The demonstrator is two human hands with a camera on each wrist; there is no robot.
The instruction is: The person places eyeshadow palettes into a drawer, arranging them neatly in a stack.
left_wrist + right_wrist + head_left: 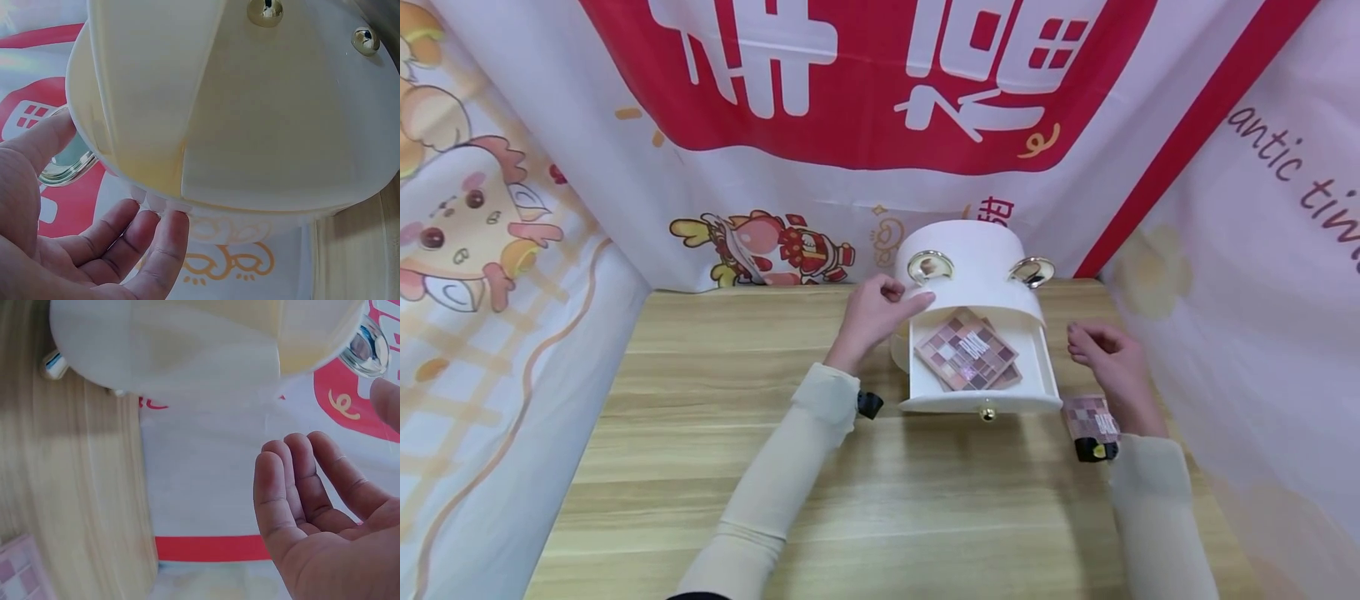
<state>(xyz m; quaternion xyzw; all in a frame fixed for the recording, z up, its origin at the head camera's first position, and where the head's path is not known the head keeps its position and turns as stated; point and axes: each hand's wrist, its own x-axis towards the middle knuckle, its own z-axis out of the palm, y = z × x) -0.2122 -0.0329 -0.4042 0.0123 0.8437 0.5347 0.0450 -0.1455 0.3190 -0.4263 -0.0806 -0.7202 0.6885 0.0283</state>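
- Cream sleeves cover both forearms, which reach up from the near edge of a wooden table (pixel 715 467).
- Left hand (pixel 874 315) is at the left side of a white cosmetics box (pixel 970 250), its fingers (pixel 164 240) touching the curved lower edge of the box while the thumb lies against the side; the fingers are only lightly bent, not clamped round it.
- Below the box's rounded top, a white drawer (pixel 977 400) stands pulled out toward the person, with a small gold knob (pixel 987 412) on its front.
- Inside the drawer lies a pink and brown eyeshadow palette (pixel 967 350), tilted at an angle.
- Right hand (pixel 1108 358) hovers just right of the drawer, relaxed and holding nothing.
- Beside the right wrist, a second palette (pixel 1092 418) lies flat on the table.
- Printed red and white cloth (pixel 865 92) hangs behind and to both sides.
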